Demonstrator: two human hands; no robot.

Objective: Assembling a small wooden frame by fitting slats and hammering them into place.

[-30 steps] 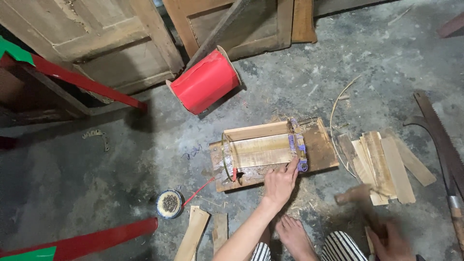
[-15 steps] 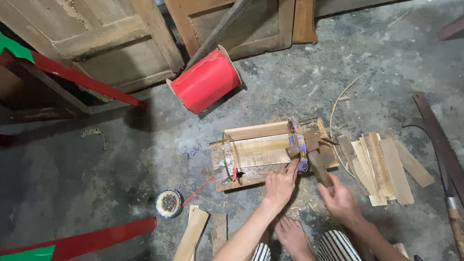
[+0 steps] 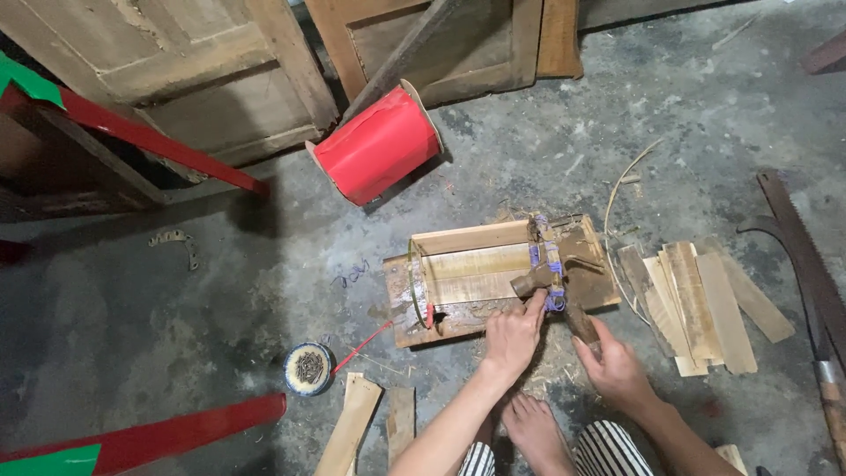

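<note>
A small open wooden box frame [image 3: 471,263] lies on a flat board [image 3: 592,284] on the concrete floor. It has a purple band [image 3: 552,257] around its right end and a green one at its left. My left hand [image 3: 514,336] presses the frame's near edge, fingertips by the purple band. My right hand [image 3: 616,367] grips the wooden handle of a hammer [image 3: 564,300]. The hammer's metal head rests at the box's right end, beside my left fingertips. My bare foot [image 3: 538,432] shows below the hands.
A red spool [image 3: 379,143] lies behind the box by old wooden doors [image 3: 203,70]. A round tin of nails [image 3: 309,368] sits front left, loose slats [image 3: 354,427] beside it. Stacked wooden slats [image 3: 705,300] and a saw [image 3: 806,264] lie to the right. Red beams [image 3: 167,150] cross the left.
My right hand rose from the lower right with the hammer and brought its head to the box's right end. My left hand stayed on the frame.
</note>
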